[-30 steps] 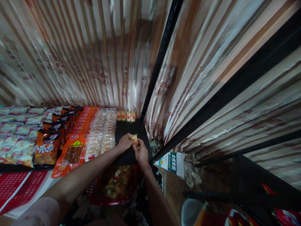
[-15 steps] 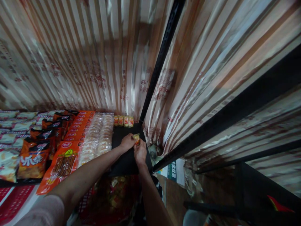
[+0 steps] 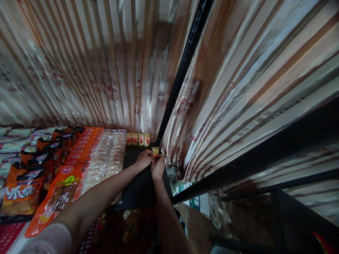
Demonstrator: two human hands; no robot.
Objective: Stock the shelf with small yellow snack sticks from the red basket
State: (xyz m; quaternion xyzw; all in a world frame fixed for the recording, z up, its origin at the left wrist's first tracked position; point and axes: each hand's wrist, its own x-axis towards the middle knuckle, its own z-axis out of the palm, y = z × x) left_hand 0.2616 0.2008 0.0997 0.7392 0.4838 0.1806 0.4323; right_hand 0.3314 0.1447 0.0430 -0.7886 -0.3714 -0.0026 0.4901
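Observation:
A small yellow snack packet [image 3: 155, 151] with some red on it is pinched between the fingers of both hands, above the far right corner of the black shelf [image 3: 138, 190]. My left hand [image 3: 144, 158] is closed at the packet's left edge. On its near side, my right hand [image 3: 158, 167] grips it too, fingers bent. Several similar yellow packets [image 3: 141, 139] stand in a row at the back of the shelf, just beyond my hands. Left of them lie clear-wrapped stacks of pale round crackers [image 3: 115, 155].
Orange bags of stick snacks [image 3: 65, 188] and orange-and-black chip bags [image 3: 23, 190] fill the shelf's left side. A black metal post [image 3: 182, 70] rises at the back corner. Striped plastic sheeting [image 3: 119, 63] hangs behind. Below is a dark, hard-to-read red crate area.
Both hands have moved slightly farther back with the yellow packet, which now sits more upright near the corner post. The view has shifted a little, so the snack bags appear farther left.

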